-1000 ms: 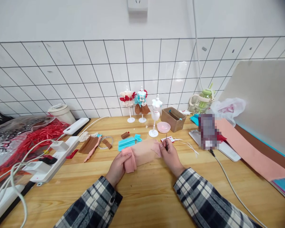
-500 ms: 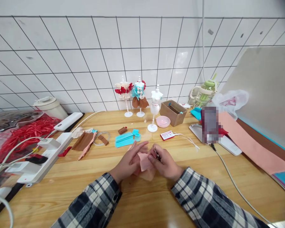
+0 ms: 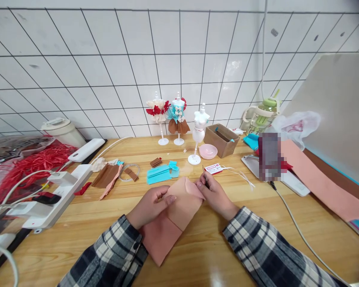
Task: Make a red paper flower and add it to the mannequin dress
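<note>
A sheet of pink crepe paper (image 3: pixel 164 239) with a fold across it and a curled far edge spreads between my hands above the table. My left hand (image 3: pixel 151 205) pinches its left side between thumb and fingers. My right hand (image 3: pixel 217 197) is closed at the sheet's right corner and also grips a slim dark metal tool (image 3: pixel 205 175), which looks like small scissors. Its thin tip points up and away; the fingers hide the rest. Just beyond the sheet lie folded turquoise paper (image 3: pixel 158 174) and a small red-and-white box (image 3: pixel 214 168).
Behind stand a bare white mini mannequin (image 3: pixel 199 133), two dressed mannequins (image 3: pixel 178 115), a pink bowl (image 3: pixel 208 151) and a cardboard box (image 3: pixel 224 141). A power strip (image 3: pixel 60 199) with cables lies left. At right are a phone (image 3: pixel 269 155), its cable and a long pink paper strip (image 3: pixel 326 183).
The pink paper, crumpled between my close-set hands before, is now opened out into a larger sheet. My left hand has moved left, the right one slightly right. The view has shifted a little.
</note>
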